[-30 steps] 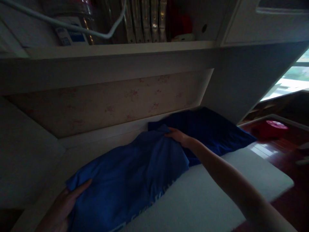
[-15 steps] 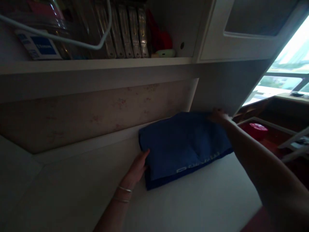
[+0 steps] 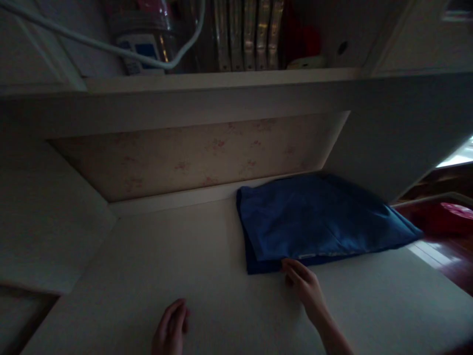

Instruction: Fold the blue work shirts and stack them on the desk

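A blue cloth (image 3: 318, 217) lies folded flat on a white surface (image 3: 207, 276), against the back ledge on the right. My right hand (image 3: 305, 285) rests at the cloth's near edge, fingertips touching the fold, fingers loosely stretched and holding nothing. My left hand (image 3: 170, 330) is low on the white surface, apart from the cloth, with its fingers together and slightly curled; nothing shows in it.
A pale flowered back panel (image 3: 207, 153) rises behind the surface. Above it a shelf (image 3: 221, 78) holds upright binders (image 3: 247, 34), a box and a white cable (image 3: 111, 44). A red round object (image 3: 456, 212) sits on the dark wooden floor at right.
The cloth was spread wide, then folded over to the right into a compact rectangle. Both hands have drawn back toward me; the right one now touches the near edge.
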`<action>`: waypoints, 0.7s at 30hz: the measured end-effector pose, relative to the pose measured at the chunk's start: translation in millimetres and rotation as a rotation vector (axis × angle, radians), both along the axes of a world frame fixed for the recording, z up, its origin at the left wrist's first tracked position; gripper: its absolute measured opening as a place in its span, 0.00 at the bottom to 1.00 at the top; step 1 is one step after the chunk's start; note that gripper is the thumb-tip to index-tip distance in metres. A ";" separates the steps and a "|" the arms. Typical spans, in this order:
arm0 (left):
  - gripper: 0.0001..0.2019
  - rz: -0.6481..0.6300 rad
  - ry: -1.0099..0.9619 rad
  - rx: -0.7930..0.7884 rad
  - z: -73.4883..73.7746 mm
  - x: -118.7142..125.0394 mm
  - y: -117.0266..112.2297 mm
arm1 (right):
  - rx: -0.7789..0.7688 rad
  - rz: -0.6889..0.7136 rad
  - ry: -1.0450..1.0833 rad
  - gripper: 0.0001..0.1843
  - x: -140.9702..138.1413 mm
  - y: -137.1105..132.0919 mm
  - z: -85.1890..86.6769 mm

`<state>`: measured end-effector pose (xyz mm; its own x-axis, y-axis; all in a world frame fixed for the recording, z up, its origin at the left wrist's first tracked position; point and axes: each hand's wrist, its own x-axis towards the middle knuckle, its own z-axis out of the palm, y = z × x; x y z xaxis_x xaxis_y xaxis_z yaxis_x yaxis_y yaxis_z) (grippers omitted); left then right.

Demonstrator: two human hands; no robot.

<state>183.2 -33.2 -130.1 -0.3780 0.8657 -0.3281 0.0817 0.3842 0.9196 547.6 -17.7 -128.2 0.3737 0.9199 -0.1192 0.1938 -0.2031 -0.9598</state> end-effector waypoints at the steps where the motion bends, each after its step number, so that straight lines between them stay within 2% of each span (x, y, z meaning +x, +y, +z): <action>1: 0.34 -0.023 0.017 0.022 -0.1 2.6 -3.4 | 0.000 -0.007 -0.062 0.24 -13.5 -0.3 -4.9; 4: 0.28 -0.197 0.090 0.077 3.9 11.5 -4.7 | 0.025 0.134 -0.368 0.21 -39.6 3.3 -11.1; 8: 0.21 -0.400 0.239 0.134 9.2 13.1 0.3 | 0.030 0.384 -0.641 0.19 -51.3 6.2 -10.2; 10: 0.19 -0.424 0.291 0.142 8.8 12.3 1.5 | 0.020 0.419 -0.691 0.19 -52.7 6.4 -8.9; 17: 0.15 -0.447 0.408 0.152 -1.2 17.1 0.5 | -0.072 0.410 -0.695 0.18 -53.4 9.1 -1.9; 21: 0.14 -0.452 0.463 0.154 -2.8 17.8 1.2 | -0.074 0.410 -0.678 0.18 -54.9 11.0 -4.2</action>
<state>201.0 -32.0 -133.0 -0.0386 0.9961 -0.0794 0.6040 0.0866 0.7923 492.7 -6.6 -132.4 0.0198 0.9984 -0.0529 0.8037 -0.0474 -0.5931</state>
